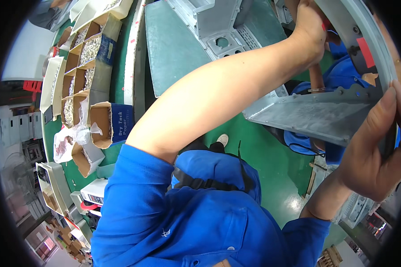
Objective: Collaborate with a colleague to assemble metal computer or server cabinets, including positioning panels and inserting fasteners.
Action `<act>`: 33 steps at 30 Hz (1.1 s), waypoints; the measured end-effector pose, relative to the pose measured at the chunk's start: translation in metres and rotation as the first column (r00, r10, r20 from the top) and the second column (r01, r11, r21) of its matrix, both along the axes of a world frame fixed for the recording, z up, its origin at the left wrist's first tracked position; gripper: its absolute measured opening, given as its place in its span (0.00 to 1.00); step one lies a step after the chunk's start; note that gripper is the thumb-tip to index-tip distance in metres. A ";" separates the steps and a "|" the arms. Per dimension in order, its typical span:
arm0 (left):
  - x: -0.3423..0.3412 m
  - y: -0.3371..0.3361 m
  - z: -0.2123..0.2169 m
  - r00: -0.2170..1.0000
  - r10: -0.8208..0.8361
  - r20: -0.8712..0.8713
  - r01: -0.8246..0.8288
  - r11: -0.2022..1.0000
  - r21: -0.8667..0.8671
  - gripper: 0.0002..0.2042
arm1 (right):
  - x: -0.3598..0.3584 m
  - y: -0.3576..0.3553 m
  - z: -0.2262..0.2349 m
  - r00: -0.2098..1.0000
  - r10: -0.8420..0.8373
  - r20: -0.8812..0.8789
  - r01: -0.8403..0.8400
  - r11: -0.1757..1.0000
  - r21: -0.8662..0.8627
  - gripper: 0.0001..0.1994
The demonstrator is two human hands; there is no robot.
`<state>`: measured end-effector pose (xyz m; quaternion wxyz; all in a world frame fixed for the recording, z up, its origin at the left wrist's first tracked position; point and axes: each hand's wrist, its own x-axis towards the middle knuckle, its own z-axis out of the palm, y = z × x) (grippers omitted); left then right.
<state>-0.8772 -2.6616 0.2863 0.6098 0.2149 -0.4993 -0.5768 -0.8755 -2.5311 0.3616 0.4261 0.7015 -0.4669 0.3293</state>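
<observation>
A large grey sheet-metal housing (pixel 316 113) with a curved rim (pixel 365 31) is held up at the right, above the green floor. My right hand (pixel 372 151) clasps its right edge, thumb lying along the rim. My left arm in a blue sleeve crosses the picture from lower left to upper right. My left hand (pixel 308 29) rests against the top of the housing beside the rim, and its fingers are hidden behind the metal.
Another person in blue (pixel 343 73) stands behind the housing. Open cardboard boxes of small metal parts (pixel 90 49) and a plastic bag (pixel 71 138) line the green bench at left. A second grey housing (pixel 218 26) lies on a mat at top centre.
</observation>
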 end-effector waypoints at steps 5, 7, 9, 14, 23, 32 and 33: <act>-0.006 0.005 -0.005 0.990 -0.080 -0.119 0.083 0.996 0.021 0.12 | 0.000 0.001 -0.001 1.000 -0.003 0.004 0.003 1.000 -0.007 0.06; -0.008 0.007 -0.008 0.975 -0.122 -0.187 0.131 0.991 0.034 0.12 | -0.003 0.004 0.000 1.000 -0.009 0.014 0.009 1.000 -0.009 0.06; -0.010 0.009 -0.014 0.950 -0.172 -0.260 0.191 0.980 0.049 0.12 | -0.002 0.004 0.000 1.000 -0.015 0.021 0.016 1.000 -0.016 0.06; -0.004 0.025 -0.065 0.845 -0.383 -0.373 0.461 0.876 0.146 0.12 | -0.005 0.004 0.000 0.999 -0.033 -0.003 0.033 0.999 -0.010 0.06; 0.042 -0.012 -0.286 0.757 -0.213 0.618 -0.058 0.920 0.388 0.25 | 0.006 0.009 0.007 0.987 -0.126 -0.102 0.130 0.991 0.038 0.07; 0.027 -0.027 -0.285 0.848 -0.389 0.360 0.061 0.747 0.662 0.30 | 0.016 0.016 0.008 0.972 -0.235 0.021 0.230 0.963 0.144 0.07; 0.028 -0.028 -0.284 0.845 -0.412 0.340 0.083 0.731 0.678 0.30 | 0.016 0.014 0.006 0.975 -0.216 0.046 0.209 0.970 0.125 0.07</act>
